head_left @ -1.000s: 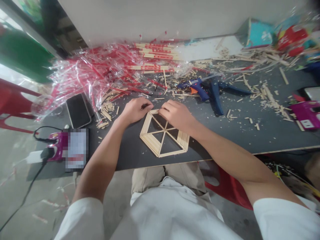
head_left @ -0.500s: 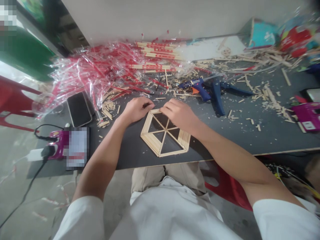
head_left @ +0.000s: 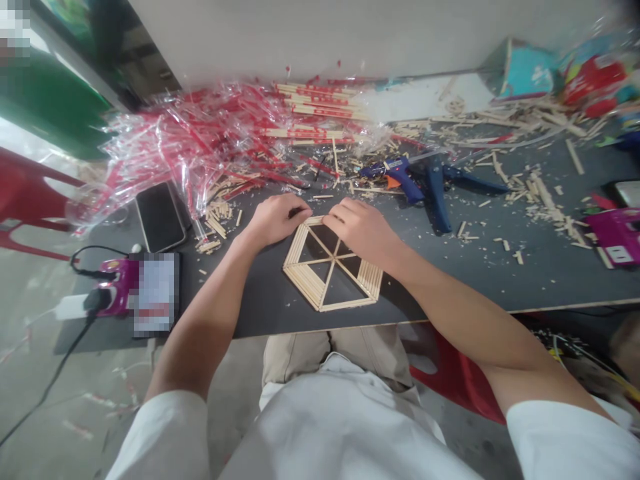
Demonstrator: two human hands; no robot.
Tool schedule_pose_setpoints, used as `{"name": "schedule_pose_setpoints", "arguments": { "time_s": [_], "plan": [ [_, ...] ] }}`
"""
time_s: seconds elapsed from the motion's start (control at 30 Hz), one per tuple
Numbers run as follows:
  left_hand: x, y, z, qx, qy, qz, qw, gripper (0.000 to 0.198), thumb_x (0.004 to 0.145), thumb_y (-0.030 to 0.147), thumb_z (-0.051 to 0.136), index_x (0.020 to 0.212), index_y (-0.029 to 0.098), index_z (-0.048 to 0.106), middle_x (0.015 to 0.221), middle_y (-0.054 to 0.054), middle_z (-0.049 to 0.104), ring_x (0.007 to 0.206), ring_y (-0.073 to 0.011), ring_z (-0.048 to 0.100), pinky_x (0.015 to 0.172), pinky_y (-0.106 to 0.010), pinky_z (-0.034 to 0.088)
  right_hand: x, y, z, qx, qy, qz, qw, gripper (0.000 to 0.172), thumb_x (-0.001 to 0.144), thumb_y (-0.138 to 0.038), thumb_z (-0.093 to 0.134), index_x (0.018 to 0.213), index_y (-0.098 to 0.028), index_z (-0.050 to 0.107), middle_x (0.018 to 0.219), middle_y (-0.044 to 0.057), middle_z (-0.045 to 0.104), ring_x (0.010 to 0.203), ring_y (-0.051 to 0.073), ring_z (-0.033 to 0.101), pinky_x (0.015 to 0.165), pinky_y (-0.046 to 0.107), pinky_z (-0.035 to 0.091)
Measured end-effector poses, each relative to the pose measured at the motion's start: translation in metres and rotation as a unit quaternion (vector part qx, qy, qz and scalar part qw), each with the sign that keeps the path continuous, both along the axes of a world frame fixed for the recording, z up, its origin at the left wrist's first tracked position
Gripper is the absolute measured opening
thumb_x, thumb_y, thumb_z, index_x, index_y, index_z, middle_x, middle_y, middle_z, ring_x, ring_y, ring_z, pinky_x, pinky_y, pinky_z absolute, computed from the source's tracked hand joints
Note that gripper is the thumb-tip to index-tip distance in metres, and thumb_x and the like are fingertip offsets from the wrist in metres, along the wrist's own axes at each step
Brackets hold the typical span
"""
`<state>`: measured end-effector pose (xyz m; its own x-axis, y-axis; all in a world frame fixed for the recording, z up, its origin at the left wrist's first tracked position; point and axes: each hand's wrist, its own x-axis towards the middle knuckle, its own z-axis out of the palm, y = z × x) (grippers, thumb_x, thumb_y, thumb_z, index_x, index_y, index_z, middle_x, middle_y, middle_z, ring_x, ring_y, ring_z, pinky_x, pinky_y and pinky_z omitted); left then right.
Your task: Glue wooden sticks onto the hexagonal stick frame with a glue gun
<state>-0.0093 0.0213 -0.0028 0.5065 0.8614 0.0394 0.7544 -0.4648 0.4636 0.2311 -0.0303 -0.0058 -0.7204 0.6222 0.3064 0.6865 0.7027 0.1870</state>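
A flat hexagon of wooden sticks (head_left: 320,283) with crossing spokes lies on the dark grey table (head_left: 500,280) right in front of me. My left hand (head_left: 275,219) rests at its far left corner, fingers curled and pinched against the far edge stick. My right hand (head_left: 361,230) covers the far right part of the hexagon, its fingers curled and pressing down on the same far edge. What the fingertips pinch is too small to make out.
A blue glue gun (head_left: 400,177) and blue-handled cutters (head_left: 443,193) lie behind my right hand. A heap of red and clear wrappers (head_left: 200,143) fills the back left, beside a black phone (head_left: 160,217). Stick offcuts (head_left: 540,190) litter the right; a purple device (head_left: 617,233) sits at the far right.
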Motion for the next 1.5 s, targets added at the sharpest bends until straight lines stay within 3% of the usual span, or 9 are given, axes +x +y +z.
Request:
{"name": "schedule_pose_setpoints", "arguments": {
  "time_s": [0.47, 0.6, 0.73, 1.0, 1.23, 1.5],
  "plan": [
    [0.002, -0.004, 0.0, 0.023, -0.007, -0.009, 1.0, 0.032, 0.1, 0.042, 0.059, 0.105, 0.021, 0.082, 0.103, -0.007, 0.078, 0.091, -0.0222, 0.07, 0.079, -0.033, 0.052, 0.001, 0.0, 0.004, -0.037, 0.011, 0.002, 0.999, 0.026, 0.105, -0.004, 0.051, 0.105, -0.014, 0.076, 0.098, 0.011, 0.073, 0.095, 0.025, 0.058, 0.085, 0.037, 0.046],
    [0.012, -0.014, 0.006, 0.069, -0.007, -0.054, 0.996, 0.028, 0.098, 0.041, 0.065, 0.108, 0.02, 0.08, 0.11, -0.009, 0.078, 0.11, -0.0263, 0.069, 0.093, -0.036, 0.054, 0.0, 0.001, 0.001, -0.039, 0.019, -0.008, 0.999, 0.026, 0.106, -0.007, 0.051, 0.104, -0.014, 0.076, 0.098, 0.012, 0.073, 0.095, 0.025, 0.059, 0.084, 0.037, 0.045],
    [0.022, -0.019, 0.007, 0.085, 0.004, -0.07, 0.994, 0.024, 0.096, 0.036, 0.071, 0.11, 0.018, 0.078, 0.111, -0.01, 0.078, 0.111, -0.0272, 0.07, 0.101, -0.039, 0.054, -0.001, 0.001, -0.001, -0.054, 0.027, -0.016, 0.998, 0.025, 0.105, -0.007, 0.052, 0.103, -0.014, 0.076, 0.099, 0.012, 0.073, 0.097, 0.026, 0.058, 0.083, 0.038, 0.045],
    [0.034, -0.031, 0.013, 0.107, 0.071, -0.014, 0.992, 0.015, 0.099, 0.026, 0.067, 0.105, 0.018, 0.077, 0.105, -0.01, 0.079, 0.104, -0.0264, 0.073, 0.09, -0.038, 0.055, -0.002, 0.001, -0.004, -0.015, 0.019, -0.017, 1.0, 0.023, 0.106, -0.007, 0.052, 0.099, -0.013, 0.073, 0.096, 0.011, 0.071, 0.094, 0.025, 0.058, 0.084, 0.035, 0.045],
    [0.033, -0.031, 0.013, 0.183, 0.136, -0.083, 0.97, 0.027, 0.108, 0.028, 0.052, 0.093, 0.016, 0.071, 0.093, -0.012, 0.075, 0.09, -0.0262, 0.072, 0.082, -0.038, 0.052, 0.0, 0.003, -0.005, -0.023, 0.037, -0.023, 0.999, 0.026, 0.108, -0.009, 0.049, 0.098, -0.013, 0.072, 0.093, 0.011, 0.069, 0.091, 0.025, 0.055, 0.083, 0.036, 0.044],
    [0.027, -0.027, 0.01, 0.194, 0.123, -0.102, 0.968, 0.021, 0.11, 0.029, 0.052, 0.115, 0.017, 0.068, 0.095, -0.011, 0.076, 0.092, -0.024, 0.072, 0.086, -0.035, 0.051, 0.002, 0.005, -0.009, -0.059, 0.082, -0.028, 0.995, 0.028, 0.111, -0.015, 0.047, 0.101, -0.013, 0.073, 0.094, 0.011, 0.069, 0.092, 0.025, 0.056, 0.084, 0.037, 0.045]
  ]
}}
